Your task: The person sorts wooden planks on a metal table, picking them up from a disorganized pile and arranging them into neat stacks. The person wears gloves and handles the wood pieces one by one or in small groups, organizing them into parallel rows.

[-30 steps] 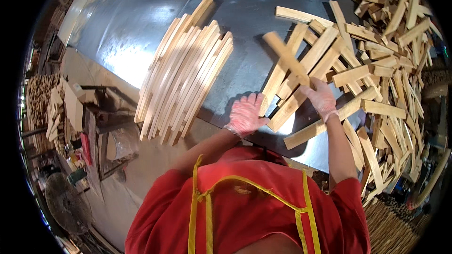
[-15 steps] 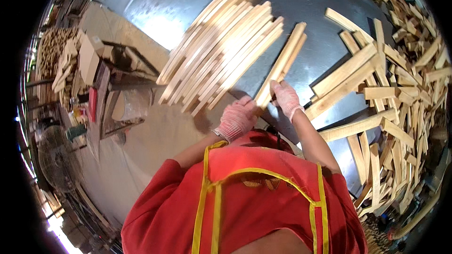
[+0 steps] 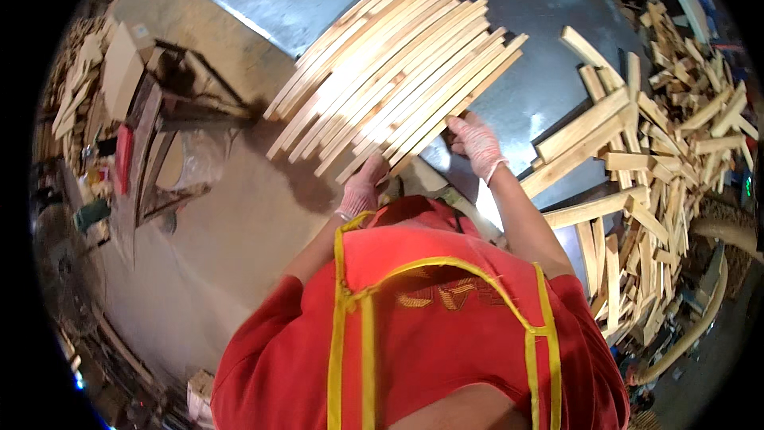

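Pale wooden strips (image 3: 382,72) lie side by side in a slanted row on the grey metal tabletop (image 3: 541,40), their near ends jutting past its edge. My left hand (image 3: 363,189), in a pinkish knitted glove, is closed at the near ends of the right-hand strips, partly hiding its own fingertips. My right hand (image 3: 477,147), gloved alike, rests against the outer side of the rightmost strip (image 3: 469,99). Its thumb and fingers are bent but apart, with nothing between them.
A jumbled heap of wood pieces (image 3: 676,175) fills the right side, with longer boards (image 3: 585,131) lying on the tabletop toward me. At left stand a wooden stand (image 3: 147,143) with a red object (image 3: 123,159) and stacked wood (image 3: 79,95).
The two strips held apart on the right have moved left against the row. Both hands came along; my left hand shifted left, and my right hand now sits at the row's outer side.
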Demonstrator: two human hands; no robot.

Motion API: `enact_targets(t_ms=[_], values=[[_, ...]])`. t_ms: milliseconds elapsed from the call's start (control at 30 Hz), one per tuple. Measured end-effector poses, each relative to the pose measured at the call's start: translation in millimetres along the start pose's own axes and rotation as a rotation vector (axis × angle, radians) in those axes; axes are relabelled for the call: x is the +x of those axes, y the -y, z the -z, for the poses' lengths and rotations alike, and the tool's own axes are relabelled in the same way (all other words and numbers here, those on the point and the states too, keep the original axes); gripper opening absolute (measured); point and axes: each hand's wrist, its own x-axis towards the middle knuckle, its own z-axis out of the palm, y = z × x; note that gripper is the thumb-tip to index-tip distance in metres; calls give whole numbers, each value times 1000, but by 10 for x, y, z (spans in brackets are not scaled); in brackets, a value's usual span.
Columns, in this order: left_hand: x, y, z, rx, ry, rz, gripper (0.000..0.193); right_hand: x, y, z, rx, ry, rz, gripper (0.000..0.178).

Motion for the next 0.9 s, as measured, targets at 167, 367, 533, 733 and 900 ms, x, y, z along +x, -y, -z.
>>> enact_targets(t_ms=[167,367,533,733,900], values=[[-306,-402,-113,294,132,-46,50,127,-72,78,-110,-57,-8,35],[-489,-1151,-102,623,373,55,50,247,-364,95,77,-33,98,36],[75,-1487,44,645,744,170,54,108,-88,51,-170,-118,122,70],[-5,-1640,-1230,1146,729,-6,80,16,190,-18,-157,-83,129,74],[-200,-1542,-1386,1185,688,-219,78,-89,280,-36,-130,-117,166,68]])
